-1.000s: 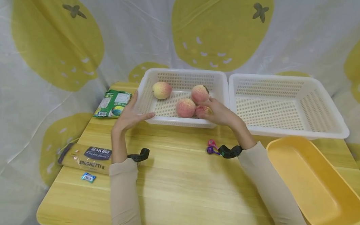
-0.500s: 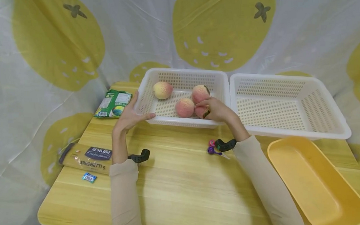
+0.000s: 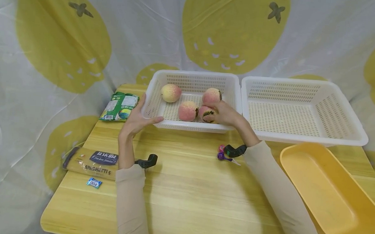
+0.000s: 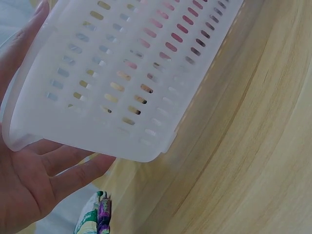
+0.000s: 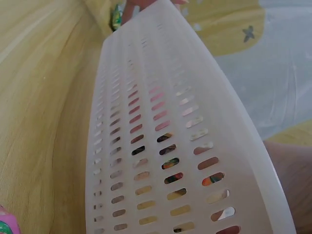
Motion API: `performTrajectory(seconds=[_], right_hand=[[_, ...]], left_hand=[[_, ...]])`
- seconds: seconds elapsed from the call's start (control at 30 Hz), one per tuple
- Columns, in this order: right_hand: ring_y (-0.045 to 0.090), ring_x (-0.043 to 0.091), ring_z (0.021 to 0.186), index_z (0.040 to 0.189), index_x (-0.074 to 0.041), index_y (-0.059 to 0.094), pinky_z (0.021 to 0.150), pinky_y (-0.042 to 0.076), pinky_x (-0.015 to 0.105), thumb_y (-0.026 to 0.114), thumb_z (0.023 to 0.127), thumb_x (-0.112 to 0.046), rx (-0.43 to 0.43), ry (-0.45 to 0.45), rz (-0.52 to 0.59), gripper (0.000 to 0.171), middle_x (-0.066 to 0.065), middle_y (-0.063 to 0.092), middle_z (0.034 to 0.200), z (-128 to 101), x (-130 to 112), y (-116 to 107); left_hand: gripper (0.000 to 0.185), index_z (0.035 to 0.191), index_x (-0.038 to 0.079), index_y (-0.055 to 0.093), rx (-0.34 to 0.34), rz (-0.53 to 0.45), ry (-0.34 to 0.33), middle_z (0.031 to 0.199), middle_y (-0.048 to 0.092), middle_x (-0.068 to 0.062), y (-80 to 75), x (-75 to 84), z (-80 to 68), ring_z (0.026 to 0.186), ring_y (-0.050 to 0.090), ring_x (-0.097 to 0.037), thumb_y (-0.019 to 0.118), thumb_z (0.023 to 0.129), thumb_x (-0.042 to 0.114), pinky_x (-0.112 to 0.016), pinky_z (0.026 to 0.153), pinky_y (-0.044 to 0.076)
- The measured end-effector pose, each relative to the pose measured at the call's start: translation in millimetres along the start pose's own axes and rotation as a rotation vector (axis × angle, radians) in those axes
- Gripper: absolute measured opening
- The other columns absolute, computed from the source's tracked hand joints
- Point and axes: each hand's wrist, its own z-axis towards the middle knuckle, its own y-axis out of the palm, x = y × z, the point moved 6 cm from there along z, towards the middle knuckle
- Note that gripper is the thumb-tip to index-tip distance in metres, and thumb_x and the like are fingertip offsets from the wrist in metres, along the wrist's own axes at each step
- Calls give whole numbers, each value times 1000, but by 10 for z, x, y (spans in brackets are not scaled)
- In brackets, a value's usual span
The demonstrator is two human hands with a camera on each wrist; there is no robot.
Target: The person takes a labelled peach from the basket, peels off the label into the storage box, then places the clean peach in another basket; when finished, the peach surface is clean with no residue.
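Observation:
A white slotted basket (image 3: 190, 126) stands at the table's far middle with several pink-yellow peaches in it: one at the back left (image 3: 171, 92), one at the back right (image 3: 212, 95), one at the front (image 3: 187, 111). My right hand (image 3: 222, 114) reaches over the front rim and grips another peach (image 3: 205, 113) with a dark patch, low in the basket beside the front one. My left hand (image 3: 138, 119) cups the basket's front-left corner, fingers straight along the side wall and thumb on the front rim. The left wrist view shows the palm (image 4: 29, 180) flat against the basket (image 4: 122, 73).
A second, empty white basket (image 3: 301, 139) adjoins on the right. A yellow tub (image 3: 329, 195) lies at the near right. A green packet (image 3: 119, 107), a spaghetti pack (image 3: 91, 163), a blue candy (image 3: 94, 183) and small pink and purple lollipops (image 3: 222, 155) lie on the wooden table (image 3: 186, 201).
My right hand has lowered its peach deeper into the basket and turned it, showing a dark patch. The front peach shifted slightly left. My left hand stayed on the corner.

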Motion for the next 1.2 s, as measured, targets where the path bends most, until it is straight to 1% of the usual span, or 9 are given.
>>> performTrajectory(seconds=[0.17, 0.27, 0.47, 0.67, 0.77, 0.9, 1.0, 1.1, 1.2], right_hand=[[40, 37, 150, 154, -1, 47, 124, 33, 54, 70, 100, -23, 30, 24, 74, 63, 19, 45, 161, -35, 34, -39], [36, 36, 153, 154, -5, 48, 124, 32, 56, 69, 101, -29, 59, 23, 128, 61, 16, 44, 162, -70, 16, -84], [41, 29, 147, 155, -21, 49, 117, 36, 56, 69, 100, -35, 128, 47, 339, 60, 7, 46, 162, -254, -90, -215], [50, 23, 131, 153, -30, 52, 111, 40, 48, 71, 98, -32, 206, 94, 552, 58, 1, 54, 152, -613, -241, -338], [51, 21, 125, 153, -29, 53, 109, 40, 44, 70, 99, -27, 160, 74, 579, 57, 3, 58, 146, -820, -303, -327], [57, 19, 125, 153, -23, 53, 107, 46, 37, 69, 99, -21, 22, 1, 556, 56, 6, 63, 143, -1057, -391, -209], [60, 21, 122, 151, -21, 55, 99, 53, 34, 72, 98, -21, -76, -39, 539, 55, 5, 64, 143, -1184, -434, -25], [58, 21, 116, 147, -25, 59, 95, 52, 34, 75, 96, -27, -139, -27, 493, 54, 1, 65, 141, -1259, -422, 226], [54, 18, 105, 144, -31, 61, 88, 48, 34, 77, 94, -36, -173, 1, 406, 53, -1, 66, 126, -1289, -367, 491]], left_hand=[[128, 167, 27, -5, -1, 1, -7, 176, 5, -3, 16, -17, 45, 156, 27, -33, 90, 81, 31, -53, 128, 23], [127, 167, 26, -4, 3, -12, -7, 176, 7, -6, 16, -21, 69, 155, 28, -34, 90, 81, 28, -54, 128, 23], [127, 167, 26, -3, 0, -40, -18, 176, 8, -6, 34, -8, 54, 155, 28, -34, 90, 81, 28, -54, 128, 23], [126, 167, 29, -3, 10, -22, -25, 175, 9, -6, 10, 0, 29, 154, 29, -35, 90, 81, 31, -55, 128, 23], [125, 167, 28, -3, 2, -39, -21, 176, 6, -6, 0, -4, 48, 155, 28, -35, 89, 82, 28, -55, 127, 24], [125, 167, 26, -4, -9, -46, -34, 176, 3, -5, -19, 30, 32, 156, 24, -35, 88, 83, 26, -54, 128, 23], [124, 167, 22, -4, -15, -37, -46, 176, 3, -7, -24, 129, -34, 157, 22, -35, 87, 84, 25, -55, 128, 22], [123, 167, 18, -5, -29, -57, -46, 176, 3, -9, -6, 235, -100, 156, 25, -38, 86, 85, 24, -56, 127, 23], [122, 167, 17, -6, -42, -92, -36, 176, 2, -11, 15, 289, -124, 154, 28, -40, 85, 86, 21, -57, 126, 26]])
